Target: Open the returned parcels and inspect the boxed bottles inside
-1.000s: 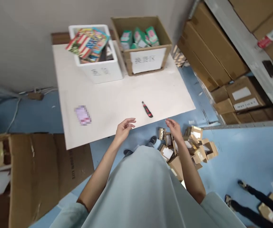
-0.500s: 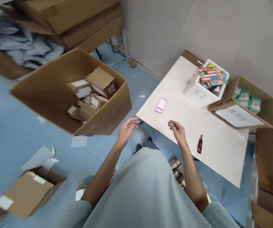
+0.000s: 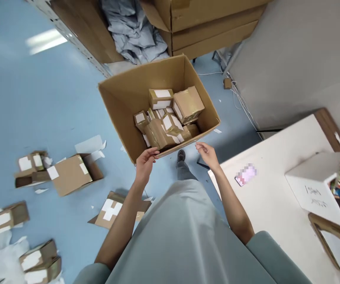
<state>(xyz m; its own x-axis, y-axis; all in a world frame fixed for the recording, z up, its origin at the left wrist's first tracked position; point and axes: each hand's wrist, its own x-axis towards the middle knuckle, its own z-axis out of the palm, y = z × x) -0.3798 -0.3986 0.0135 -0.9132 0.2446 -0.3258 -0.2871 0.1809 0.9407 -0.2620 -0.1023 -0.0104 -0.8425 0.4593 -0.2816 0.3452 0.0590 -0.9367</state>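
Observation:
Right in front of me stands a large open carton point(image 3: 125, 132) with several taped brown parcels point(image 3: 159, 134) inside, many bearing white labels. At its near rim, toward the left corner, is my left hand point(image 3: 144, 167), fingers loosely bent and apart; the fingertips seem to touch the cardboard edge. My right hand point(image 3: 208, 156) is by the right part of the same rim, its fingers half curled and apart with nothing between them. Whether those fingertips touch the rim, I cannot tell.
On the right, a white table point(image 3: 264, 209) bears a phone point(image 3: 245, 174) and a white box point(image 3: 312, 177) of colourful packets. Opened cartons point(image 3: 71, 175) and paper scraps lie on the blue floor at left. Stacked cartons point(image 3: 214, 35) and grey bags point(image 3: 134, 31) stand beyond.
My view has turned left, so the large carton now sits ahead and the table has shifted right. Both hands have come from beside the table to the carton's near rim.

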